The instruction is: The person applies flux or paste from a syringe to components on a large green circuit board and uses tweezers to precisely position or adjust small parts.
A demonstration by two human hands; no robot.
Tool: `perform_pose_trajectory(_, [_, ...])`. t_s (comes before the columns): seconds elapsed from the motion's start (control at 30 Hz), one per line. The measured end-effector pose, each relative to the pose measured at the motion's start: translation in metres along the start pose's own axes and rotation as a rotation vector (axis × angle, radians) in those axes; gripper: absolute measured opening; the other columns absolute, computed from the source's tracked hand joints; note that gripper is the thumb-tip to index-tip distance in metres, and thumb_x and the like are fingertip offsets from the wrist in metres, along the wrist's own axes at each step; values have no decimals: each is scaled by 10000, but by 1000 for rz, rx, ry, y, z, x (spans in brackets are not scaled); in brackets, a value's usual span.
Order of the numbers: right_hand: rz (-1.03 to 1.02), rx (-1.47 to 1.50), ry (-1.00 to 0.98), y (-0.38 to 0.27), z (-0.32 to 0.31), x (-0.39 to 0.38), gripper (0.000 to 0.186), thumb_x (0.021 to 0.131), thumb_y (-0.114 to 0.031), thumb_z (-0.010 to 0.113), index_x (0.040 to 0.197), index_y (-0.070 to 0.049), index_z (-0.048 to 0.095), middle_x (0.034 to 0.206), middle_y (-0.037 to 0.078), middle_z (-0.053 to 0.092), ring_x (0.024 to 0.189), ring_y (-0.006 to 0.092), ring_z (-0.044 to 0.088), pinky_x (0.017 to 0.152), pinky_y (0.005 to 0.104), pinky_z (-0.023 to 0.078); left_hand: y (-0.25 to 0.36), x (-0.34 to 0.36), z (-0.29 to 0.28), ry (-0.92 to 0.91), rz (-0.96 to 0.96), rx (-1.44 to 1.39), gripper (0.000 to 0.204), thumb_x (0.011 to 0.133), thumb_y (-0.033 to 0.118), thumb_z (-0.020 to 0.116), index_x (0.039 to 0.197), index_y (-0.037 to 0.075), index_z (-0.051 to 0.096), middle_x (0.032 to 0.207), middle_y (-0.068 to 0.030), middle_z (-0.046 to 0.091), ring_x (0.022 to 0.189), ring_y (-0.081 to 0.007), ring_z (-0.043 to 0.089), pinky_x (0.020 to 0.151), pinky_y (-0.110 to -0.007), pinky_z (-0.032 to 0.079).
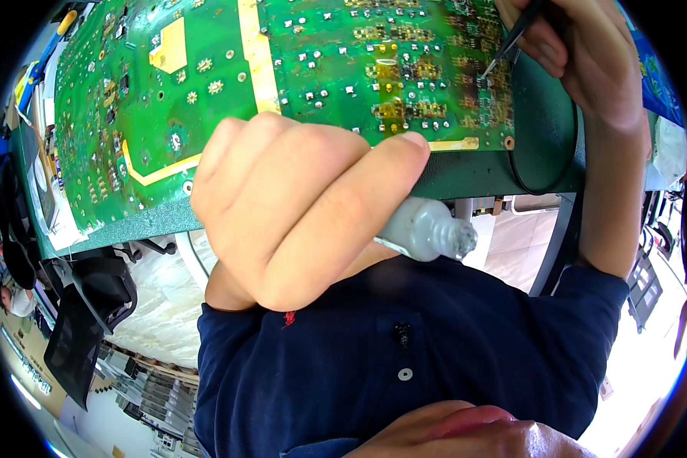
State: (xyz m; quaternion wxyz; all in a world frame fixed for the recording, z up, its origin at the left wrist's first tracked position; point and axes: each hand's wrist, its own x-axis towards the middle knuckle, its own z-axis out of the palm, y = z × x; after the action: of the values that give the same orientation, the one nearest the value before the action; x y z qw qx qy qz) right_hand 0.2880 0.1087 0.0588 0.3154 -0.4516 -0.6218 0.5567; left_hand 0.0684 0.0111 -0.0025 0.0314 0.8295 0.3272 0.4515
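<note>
Covering much of the tabletop (546,145), the board (206,126) reaches near its front edge. The left hand (298,210), at that edge, clenches a bottle (426,229); the right hand (599,65), beside the board's right edge, grasps a pointed tool (517,32).

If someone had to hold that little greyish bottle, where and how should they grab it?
Probably around the wider body of the bottle, coming from the left, as the left hand does. The narrow, crusty-looking neck points right, so this grip should leave that end clear.
</note>
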Motion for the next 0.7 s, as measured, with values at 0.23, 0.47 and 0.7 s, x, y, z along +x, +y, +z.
perform_pose_trajectory(0.23, [-40, 12, -21, 5, -2, 0, 316, 927, -242, 489, 701, -25, 529, 474, 14, 441, 337, 74, 375, 343, 213, 296, 0, -2, 2, 15, 3, 21, 529, 724, 511, 722, 924, 24, 681, 698, -49, 617, 551, -145, 494, 463, -233, 345])
perform_pose_trajectory(0.47, [0, -16, -35, 5, -6, 3, 325, 926, -256, 490, 698, -28, 524, 475, 11, 436, 339, 73, 378, 350, 211, 300, 1, -1, 3, 32, 2, 4, 528, 724, 503, 727, 930, 19, 679, 700, -44, 614, 555, -142, 496, 463, -228, 348])
perform_pose_trajectory(0.7, [-64, -26, -26, 3, -3, 0, 324, 927, -260, 493, 703, -29, 528, 502, 17, 458, 343, 74, 384, 353, 211, 310, 2, 0, 3, 44, -24, -24, 533, 704, 484, 751, 942, 11, 684, 691, -39, 612, 551, -140, 497, 478, -230, 353])
